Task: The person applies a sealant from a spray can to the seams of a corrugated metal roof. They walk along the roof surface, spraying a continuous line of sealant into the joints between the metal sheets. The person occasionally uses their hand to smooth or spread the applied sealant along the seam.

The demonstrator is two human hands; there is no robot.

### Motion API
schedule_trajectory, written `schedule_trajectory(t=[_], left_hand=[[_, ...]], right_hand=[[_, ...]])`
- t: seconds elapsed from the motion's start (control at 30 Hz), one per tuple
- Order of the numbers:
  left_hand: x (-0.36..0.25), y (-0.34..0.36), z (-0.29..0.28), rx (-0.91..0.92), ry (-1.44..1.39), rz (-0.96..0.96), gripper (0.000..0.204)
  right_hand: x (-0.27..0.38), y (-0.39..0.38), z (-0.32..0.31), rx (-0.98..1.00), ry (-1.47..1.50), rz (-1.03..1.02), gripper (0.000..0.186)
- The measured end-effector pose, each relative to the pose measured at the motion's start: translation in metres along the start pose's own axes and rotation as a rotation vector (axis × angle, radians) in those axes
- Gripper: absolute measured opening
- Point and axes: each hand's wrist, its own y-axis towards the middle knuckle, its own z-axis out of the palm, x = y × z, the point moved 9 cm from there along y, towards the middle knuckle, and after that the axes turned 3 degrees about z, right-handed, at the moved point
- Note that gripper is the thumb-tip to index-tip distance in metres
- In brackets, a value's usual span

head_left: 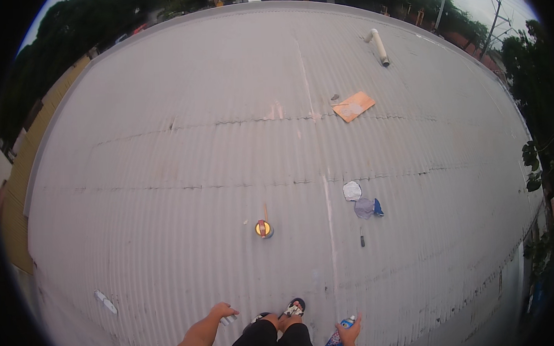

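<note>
My left hand [222, 310] is closed around a small pale grey object [228, 320], whose kind I cannot make out. To the right, my right hand [351, 332] grips a blue can [333, 344] with a white top, tilted and partly hidden at the lower edge. Ahead of my feet stands an open tin [264, 233] with yellow inside and a brush [262, 226] laid across its mouth. Farther right lie a white cloth [352, 191], a greyish cloth [364, 209], a small blue piece [378, 207] and a dark-handled tool [362, 237].
I am on a grey corrugated roof [187, 239] with overlapping sheet seams. An orange board [354, 106] and a bent pipe [378, 47] are farther off. A white strip-like item [106, 302] lies at left. Trees and utility poles stand beyond the roof's edges.
</note>
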Motion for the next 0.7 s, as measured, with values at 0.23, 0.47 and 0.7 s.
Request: schedule_trajectory(t=[0.23,0.47,0.7], left_hand=[[0.082,-0.094,-0.020,-0.108,-0.622,-0.138,0.055],[0.102,-0.132,0.030,-0.238,-0.859,-0.154,0.045],[0.133,-0.125,0.026,-0.320,-0.868,0.008,0.042]], right_hand=[[0.008,-0.010,-0.040,0.028,-0.056,-0.128,0.106],[0.108,0.027,-0.050,0.004,-0.016,-0.128,0.104],[0.200,0.016,-0.041,-0.014,0.110,-0.267,0.100]])
